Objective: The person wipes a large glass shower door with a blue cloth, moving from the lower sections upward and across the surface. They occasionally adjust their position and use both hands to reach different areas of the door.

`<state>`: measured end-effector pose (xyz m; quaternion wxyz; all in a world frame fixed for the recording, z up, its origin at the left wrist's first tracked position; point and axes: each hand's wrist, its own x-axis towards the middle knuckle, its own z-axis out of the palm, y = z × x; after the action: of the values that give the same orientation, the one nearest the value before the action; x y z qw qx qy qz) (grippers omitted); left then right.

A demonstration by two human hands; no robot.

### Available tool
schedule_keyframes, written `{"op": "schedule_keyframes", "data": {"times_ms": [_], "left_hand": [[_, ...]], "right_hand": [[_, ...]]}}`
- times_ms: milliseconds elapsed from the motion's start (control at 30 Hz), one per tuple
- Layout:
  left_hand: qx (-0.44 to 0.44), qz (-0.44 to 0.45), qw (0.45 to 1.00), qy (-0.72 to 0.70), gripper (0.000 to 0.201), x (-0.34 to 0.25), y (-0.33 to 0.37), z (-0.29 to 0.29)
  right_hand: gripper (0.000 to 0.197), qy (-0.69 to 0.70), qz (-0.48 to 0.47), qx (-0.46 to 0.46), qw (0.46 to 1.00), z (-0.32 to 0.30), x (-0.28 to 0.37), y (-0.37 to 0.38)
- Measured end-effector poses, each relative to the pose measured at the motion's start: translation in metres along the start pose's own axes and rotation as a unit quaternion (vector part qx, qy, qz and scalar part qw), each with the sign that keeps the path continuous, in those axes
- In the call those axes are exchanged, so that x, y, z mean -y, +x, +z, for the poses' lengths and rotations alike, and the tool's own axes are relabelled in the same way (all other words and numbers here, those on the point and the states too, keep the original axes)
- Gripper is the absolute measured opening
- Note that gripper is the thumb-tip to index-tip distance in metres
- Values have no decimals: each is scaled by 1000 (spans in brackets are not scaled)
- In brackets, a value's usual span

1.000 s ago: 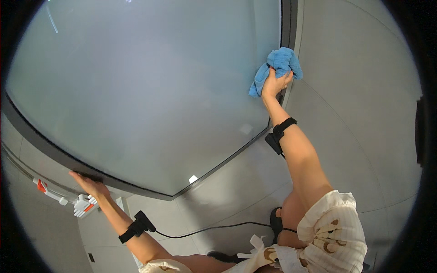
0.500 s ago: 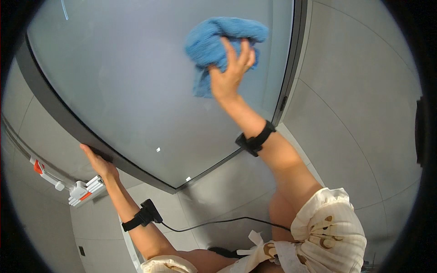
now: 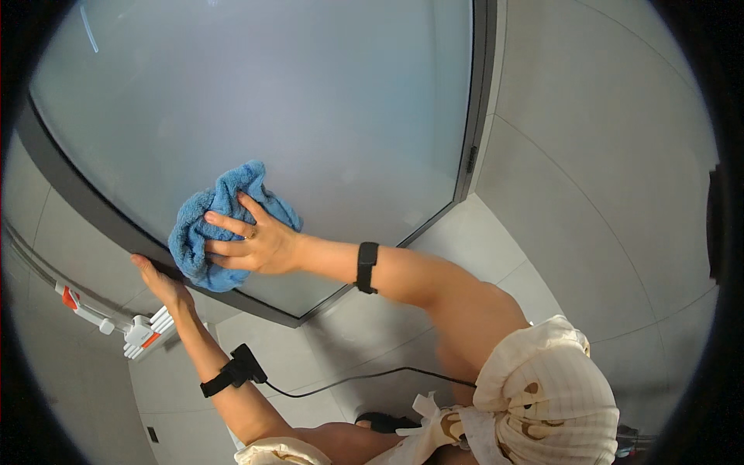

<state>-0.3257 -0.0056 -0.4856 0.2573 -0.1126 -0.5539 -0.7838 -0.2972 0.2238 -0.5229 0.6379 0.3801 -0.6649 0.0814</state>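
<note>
My right hand [image 3: 263, 244] presses a fluffy blue cleaning cloth [image 3: 232, 190] against the lower left of a frosted glass door [image 3: 349, 132]. Its fingers are spread over the bunched cloth, which overlaps the dark door frame [image 3: 93, 198]. Just below, my left hand [image 3: 164, 288] grips the frame's left edge. Some of that hand's fingers are hidden by the frame and the cloth.
A white shower mop with orange parts [image 3: 143, 332] stands left of my left forearm. Grey tiled wall [image 3: 589, 155] rises on the right, beside the door's hinge. A black cable [image 3: 341, 380] runs from my left wrist strap toward my body.
My right hand has swept the cloth from the upper right of the glass down to its lower left edge. My left hand stays on the frame.
</note>
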Motion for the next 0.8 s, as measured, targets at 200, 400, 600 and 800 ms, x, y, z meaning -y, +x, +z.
{"op": "schedule_keyframes", "data": {"times_ms": [200, 400, 600, 800], "left_hand": [[-70, 54, 994, 63, 83, 1, 2, -3], [-92, 44, 992, 69, 85, -11, -1, 0], [-110, 43, 991, 61, 84, -16, -1, -3], [-144, 45, 988, 42, 79, -11, 7, -13]], "right_hand": [[13, -66, -43, 13, 997, -63, -78, -53], [13, -74, 85, 11, 994, -143, -149, -108], [36, -216, 222, -2, 951, -204, -187, -164], [62, -261, 447, -230, 824, -227, -216, -182]]}}
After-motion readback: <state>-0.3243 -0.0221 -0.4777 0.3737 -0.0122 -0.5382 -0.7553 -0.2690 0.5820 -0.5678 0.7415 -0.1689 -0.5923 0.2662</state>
